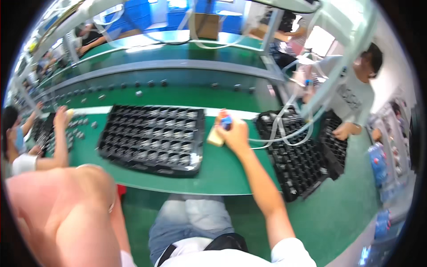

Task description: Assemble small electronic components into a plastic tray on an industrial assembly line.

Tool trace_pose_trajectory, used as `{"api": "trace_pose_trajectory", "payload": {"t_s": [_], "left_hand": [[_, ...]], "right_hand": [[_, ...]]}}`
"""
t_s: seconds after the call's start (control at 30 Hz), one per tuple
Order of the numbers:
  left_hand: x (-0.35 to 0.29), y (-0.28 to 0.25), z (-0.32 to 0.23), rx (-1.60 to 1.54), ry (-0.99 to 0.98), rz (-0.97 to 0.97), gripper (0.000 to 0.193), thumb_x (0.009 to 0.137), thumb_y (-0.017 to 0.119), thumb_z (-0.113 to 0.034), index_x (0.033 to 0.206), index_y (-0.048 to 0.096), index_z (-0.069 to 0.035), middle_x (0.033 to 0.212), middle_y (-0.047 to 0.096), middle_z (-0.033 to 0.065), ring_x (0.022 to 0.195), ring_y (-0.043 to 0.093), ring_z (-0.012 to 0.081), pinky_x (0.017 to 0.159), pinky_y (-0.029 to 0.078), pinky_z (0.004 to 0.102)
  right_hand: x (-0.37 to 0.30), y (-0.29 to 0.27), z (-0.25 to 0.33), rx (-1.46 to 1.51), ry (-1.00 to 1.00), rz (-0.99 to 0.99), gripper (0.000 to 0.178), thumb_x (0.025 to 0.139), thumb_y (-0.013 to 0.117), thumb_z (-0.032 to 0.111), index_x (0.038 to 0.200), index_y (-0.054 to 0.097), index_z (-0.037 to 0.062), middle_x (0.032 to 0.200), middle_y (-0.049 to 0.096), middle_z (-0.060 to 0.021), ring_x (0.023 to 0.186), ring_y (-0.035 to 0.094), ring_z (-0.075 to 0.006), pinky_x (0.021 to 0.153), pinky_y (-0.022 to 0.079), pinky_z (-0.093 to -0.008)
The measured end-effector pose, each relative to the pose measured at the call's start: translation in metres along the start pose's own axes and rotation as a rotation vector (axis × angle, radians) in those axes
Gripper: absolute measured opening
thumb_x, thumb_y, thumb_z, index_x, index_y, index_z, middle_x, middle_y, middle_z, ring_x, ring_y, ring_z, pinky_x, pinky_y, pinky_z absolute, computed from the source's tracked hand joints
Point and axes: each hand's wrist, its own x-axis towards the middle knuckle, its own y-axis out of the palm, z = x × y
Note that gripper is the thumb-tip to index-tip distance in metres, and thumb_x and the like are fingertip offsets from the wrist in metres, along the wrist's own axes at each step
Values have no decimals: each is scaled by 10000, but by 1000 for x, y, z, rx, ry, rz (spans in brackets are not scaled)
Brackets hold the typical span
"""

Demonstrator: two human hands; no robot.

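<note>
On the green bench, my right hand is closed around a small blue and orange object. A pale yellow block shows just below the fingers; whether it is part of that object I cannot tell. Left of this hand lies a black compartment tray, its rows of pockets filled with small grey metallic parts. My left hand looms large and blurred at the lower left, close to the camera. Its fingers do not show.
A second black tray overhangs the bench at right, with pale tubes across it. Beside it a person holds another tray. On the left another person works among loose parts. Small parts line the belt.
</note>
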Motion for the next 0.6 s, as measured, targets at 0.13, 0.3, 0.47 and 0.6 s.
{"api": "trace_pose_trajectory", "payload": {"t_s": [0.13,0.3,0.47,0.6], "left_hand": [[-12,-55,-13,80,60,106,569,941,467,-686,973,492,-118,843,467,89,727,405,217,542,355,343],[-51,-87,-16,-162,-473,216,323,757,623,-3,1029,463,-76,863,540,88,750,512,166,744,444,269],[-168,-54,18,-439,-1491,449,254,893,607,-37,1097,456,-62,923,581,63,675,531,96,576,437,243],[-215,-29,51,-504,-1709,637,226,917,695,-161,1022,534,-40,731,629,36,553,528,81,487,391,243]], "right_hand": [[-7,2,-13,-45,-70,-91,424,752,792,271,1075,716,7,815,711,-163,746,719,-277,709,550,-385],[-3,6,20,68,-127,-109,406,769,782,226,1086,708,-17,825,722,-138,728,690,-184,709,541,-348],[-5,-2,12,62,-16,-25,434,783,785,226,1130,690,-16,918,715,-171,834,709,-280,788,532,-377],[-3,7,7,125,-65,-25,459,817,788,229,1162,661,-45,921,706,-144,818,667,-206,796,520,-353]]}}
